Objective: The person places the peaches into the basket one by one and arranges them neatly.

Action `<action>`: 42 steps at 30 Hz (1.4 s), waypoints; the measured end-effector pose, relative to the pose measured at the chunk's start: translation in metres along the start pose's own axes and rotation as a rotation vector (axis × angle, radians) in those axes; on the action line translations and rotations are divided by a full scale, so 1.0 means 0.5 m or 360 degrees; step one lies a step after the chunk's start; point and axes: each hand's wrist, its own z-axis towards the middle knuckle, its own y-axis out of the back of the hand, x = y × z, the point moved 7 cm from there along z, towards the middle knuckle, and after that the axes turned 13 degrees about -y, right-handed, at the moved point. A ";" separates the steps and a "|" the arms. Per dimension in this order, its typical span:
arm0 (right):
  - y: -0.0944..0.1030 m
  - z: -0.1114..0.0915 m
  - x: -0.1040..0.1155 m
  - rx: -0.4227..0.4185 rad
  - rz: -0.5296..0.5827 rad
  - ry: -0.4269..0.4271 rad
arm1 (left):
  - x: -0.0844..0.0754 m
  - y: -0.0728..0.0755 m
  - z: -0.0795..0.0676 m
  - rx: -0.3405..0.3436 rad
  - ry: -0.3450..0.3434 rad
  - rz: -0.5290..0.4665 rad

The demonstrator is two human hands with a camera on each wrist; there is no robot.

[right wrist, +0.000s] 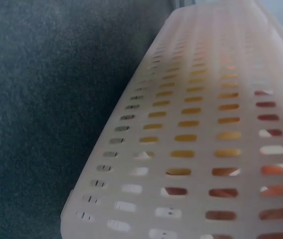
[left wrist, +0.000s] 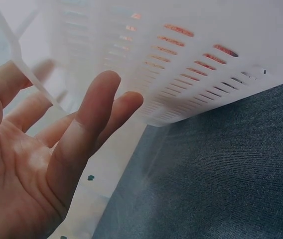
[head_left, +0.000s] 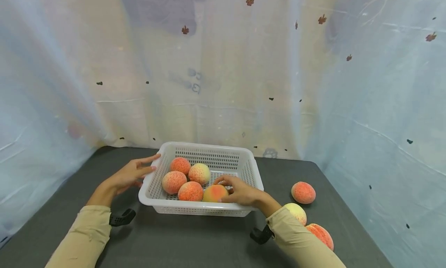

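A white plastic basket (head_left: 200,210) with slotted walls holds several peaches, among them a pale speckled one (head_left: 199,173) and a red-orange one (head_left: 190,191). My right hand (head_left: 240,191) reaches over the basket's near right side and grips a yellow-orange peach (head_left: 213,193) low inside it, thumb and fingers about the fruit. Through the slots of the wall (right wrist: 181,144), the right wrist view shows yellow and orange patches. My left hand (head_left: 127,175) is at the basket's left rim, fingers extended; in the left wrist view the fingers (left wrist: 95,102) look straight beside the slotted wall.
To the right of the basket, a red peach (head_left: 303,192), a pale yellow peach (head_left: 296,213) and another red-orange peach (head_left: 321,236) lie on the dark table (head_left: 181,241). My right sleeve partly covers the nearer two. A translucent curtain (head_left: 223,86) hangs behind the table and along its sides.
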 end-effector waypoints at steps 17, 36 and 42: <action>-0.006 0.010 -0.019 0.0094 -0.0097 -0.0146 | 0.002 -0.001 0.004 0.0001 -0.0003 0.0002; -0.009 0.020 -0.024 0.0015 -0.0161 -0.0183 | 0.007 0.003 0.000 0.0001 0.0005 -0.0021; -0.002 0.016 -0.009 -0.0102 -0.0168 -0.0056 | 0.005 0.002 0.001 0.0010 0.0000 -0.0013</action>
